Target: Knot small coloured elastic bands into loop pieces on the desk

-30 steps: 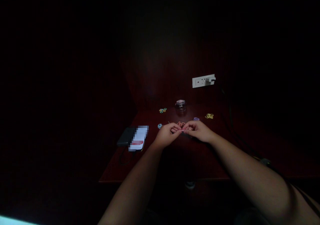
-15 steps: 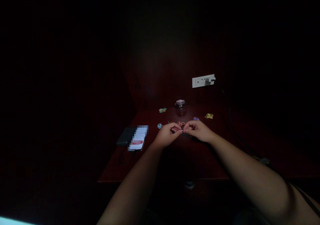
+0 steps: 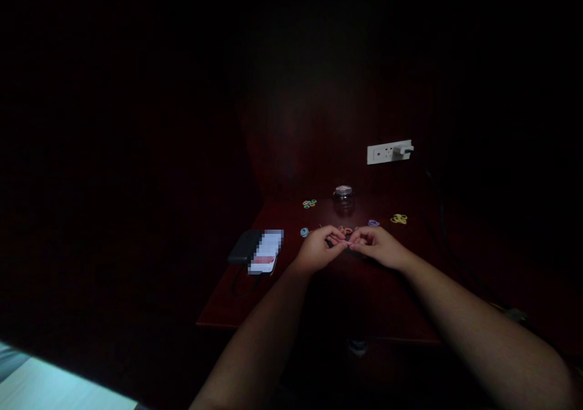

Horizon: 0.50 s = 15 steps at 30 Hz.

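My left hand (image 3: 319,252) and my right hand (image 3: 381,247) meet fingertip to fingertip over the dark red table. Pinched between them is a small pink band (image 3: 348,243), mostly covered by the fingers. Just beyond the fingertips lies a pile of orange hair ties (image 3: 345,231), partly hidden by the hands. A blue hair tie bunch (image 3: 304,232) rests left of my left hand. Purple hair ties (image 3: 373,223) sit behind my right hand, with yellow hair ties (image 3: 399,218) farther right.
Mixed coloured hair ties (image 3: 310,204) and a clear lidded jar (image 3: 343,197) stand toward the back. At left, a lit phone (image 3: 266,252) lies against a black power bank (image 3: 245,247) with a cable. A white wall socket (image 3: 389,152) holds a plug. The table's edge (image 3: 218,325) is in front.
The whole view has shifted, so the table, things and hands appear farther right. A pale surface shows more at the lower left. Both hands keep their pinch, fingertips together.
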{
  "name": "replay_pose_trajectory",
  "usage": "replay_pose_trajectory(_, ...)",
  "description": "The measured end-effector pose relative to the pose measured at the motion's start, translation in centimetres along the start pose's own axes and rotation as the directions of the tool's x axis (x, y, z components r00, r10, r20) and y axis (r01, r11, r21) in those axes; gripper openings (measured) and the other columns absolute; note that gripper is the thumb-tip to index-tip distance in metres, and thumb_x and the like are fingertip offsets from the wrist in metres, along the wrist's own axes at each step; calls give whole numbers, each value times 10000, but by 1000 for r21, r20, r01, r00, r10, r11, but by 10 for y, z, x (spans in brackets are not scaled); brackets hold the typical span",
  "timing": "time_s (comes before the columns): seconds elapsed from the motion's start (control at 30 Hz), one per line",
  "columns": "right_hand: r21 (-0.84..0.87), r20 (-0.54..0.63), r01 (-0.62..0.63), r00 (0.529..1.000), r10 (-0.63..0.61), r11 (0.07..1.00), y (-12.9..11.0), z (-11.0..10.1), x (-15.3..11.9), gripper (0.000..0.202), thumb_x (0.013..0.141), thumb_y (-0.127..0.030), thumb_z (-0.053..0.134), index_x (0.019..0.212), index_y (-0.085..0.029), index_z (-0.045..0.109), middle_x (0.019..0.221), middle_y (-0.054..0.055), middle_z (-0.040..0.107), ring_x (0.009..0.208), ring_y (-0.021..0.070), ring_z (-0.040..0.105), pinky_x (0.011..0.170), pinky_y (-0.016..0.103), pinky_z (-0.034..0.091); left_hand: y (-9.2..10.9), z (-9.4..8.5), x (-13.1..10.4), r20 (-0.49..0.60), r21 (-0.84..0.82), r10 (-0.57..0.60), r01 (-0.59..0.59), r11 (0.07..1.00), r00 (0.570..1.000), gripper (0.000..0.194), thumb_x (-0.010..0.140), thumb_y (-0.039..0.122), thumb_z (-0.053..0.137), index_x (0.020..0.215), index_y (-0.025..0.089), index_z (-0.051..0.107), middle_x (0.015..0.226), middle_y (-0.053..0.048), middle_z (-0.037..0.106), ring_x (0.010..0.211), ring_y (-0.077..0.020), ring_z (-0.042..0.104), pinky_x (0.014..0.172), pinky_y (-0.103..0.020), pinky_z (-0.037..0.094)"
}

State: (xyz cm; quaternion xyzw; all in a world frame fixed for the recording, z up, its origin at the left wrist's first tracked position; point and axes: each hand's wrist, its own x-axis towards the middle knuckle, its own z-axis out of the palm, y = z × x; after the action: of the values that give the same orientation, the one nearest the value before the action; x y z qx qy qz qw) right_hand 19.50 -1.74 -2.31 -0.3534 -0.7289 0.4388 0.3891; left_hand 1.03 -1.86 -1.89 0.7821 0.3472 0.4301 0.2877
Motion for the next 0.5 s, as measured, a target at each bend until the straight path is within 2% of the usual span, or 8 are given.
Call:
replay_pose_trajectory(0.17,-35,-7,-7,1000,6,999,3,-1,0,364,677,-486,626,718,-130,566,480,-51,429,434,59,356,418,197,252,0,2,-2,19,-44,-6,7,999,1000,185,721,266,618,842,130,588,793,-43,616,689,-101,551,615,-208,445)
replay_pose_trajectory(0.5,-65,-22,-17,1000,16,998,-2,0,-2,371,683,-509,606,682,-144,542,475,-45,432,436,71,365,427,207,252,-1,2,0,24,4,-3,3,1000,1000,150,750,260,579,820,132,614,804,-44,633,712,-114,562,634,-215,442)
